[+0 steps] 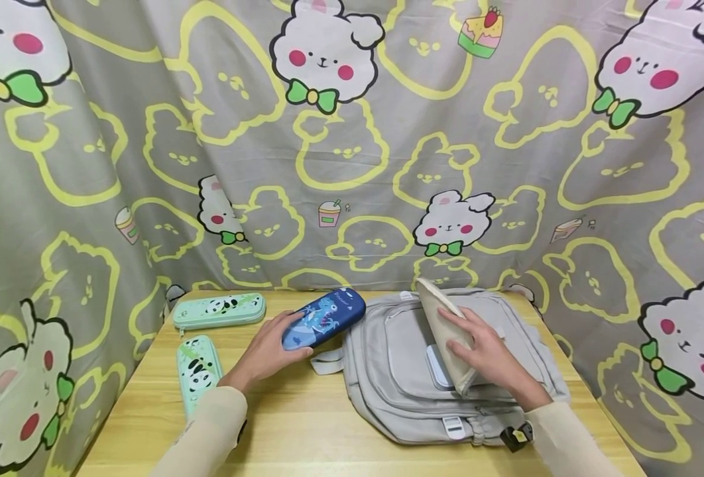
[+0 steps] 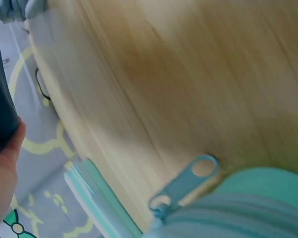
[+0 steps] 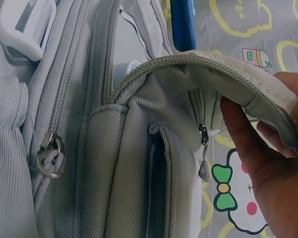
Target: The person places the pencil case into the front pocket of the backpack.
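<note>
My left hand point(image 1: 268, 354) grips a dark blue pencil case point(image 1: 322, 322) with a dinosaur print, thumb along its near edge. The case is tilted, its far end beside the left side of a grey backpack point(image 1: 382, 401) lying on the table. In the left wrist view only part of the blue case point(image 2: 0, 94) and the thumb point(image 2: 12, 141) show. With my right hand point(image 1: 486, 348) I pinch the zippered front flap point(image 1: 438, 331) of the backpack and hold it raised. The right wrist view shows the lifted flap point(image 3: 228, 69) and the pocket's light lining beneath it.
Two mint-green panda pencil cases lie on the wooden table point(image 1: 292, 430): one at the back left point(image 1: 217, 311), another point(image 1: 198, 371) nearer, partly behind my left sleeve. A patterned curtain point(image 1: 352, 152) hangs behind the table and along its sides. A white buckle point(image 1: 453, 427) sits on the backpack's near side.
</note>
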Demonstrator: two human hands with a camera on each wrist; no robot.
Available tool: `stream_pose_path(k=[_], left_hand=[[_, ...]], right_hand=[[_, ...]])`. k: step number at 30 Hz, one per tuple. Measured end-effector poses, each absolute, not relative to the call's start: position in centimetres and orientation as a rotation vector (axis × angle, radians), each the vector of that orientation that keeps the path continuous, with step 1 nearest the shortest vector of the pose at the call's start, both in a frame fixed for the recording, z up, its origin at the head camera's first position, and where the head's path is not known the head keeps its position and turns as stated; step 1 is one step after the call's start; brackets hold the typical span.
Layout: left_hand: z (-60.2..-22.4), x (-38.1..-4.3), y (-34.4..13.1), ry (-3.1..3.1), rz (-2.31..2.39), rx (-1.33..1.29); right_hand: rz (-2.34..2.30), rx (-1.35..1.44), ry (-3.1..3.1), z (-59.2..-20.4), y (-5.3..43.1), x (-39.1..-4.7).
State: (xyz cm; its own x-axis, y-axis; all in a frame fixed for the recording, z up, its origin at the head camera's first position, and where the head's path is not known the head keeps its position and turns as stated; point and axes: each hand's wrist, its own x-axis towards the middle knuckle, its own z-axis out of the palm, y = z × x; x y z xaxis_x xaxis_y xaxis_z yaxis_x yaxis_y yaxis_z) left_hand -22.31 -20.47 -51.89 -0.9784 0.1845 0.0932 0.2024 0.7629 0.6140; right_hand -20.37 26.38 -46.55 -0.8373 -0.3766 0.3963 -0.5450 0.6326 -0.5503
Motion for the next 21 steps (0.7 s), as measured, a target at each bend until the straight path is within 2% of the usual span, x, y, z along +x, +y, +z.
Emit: stream_pose_path(k=[21], left_hand=[[-50.6,-22.8,-16.5,-2.939,-1.12,-0.582]], right_hand=[[1.05,0.782,-2.63,-46.4,25.0,-19.5]])
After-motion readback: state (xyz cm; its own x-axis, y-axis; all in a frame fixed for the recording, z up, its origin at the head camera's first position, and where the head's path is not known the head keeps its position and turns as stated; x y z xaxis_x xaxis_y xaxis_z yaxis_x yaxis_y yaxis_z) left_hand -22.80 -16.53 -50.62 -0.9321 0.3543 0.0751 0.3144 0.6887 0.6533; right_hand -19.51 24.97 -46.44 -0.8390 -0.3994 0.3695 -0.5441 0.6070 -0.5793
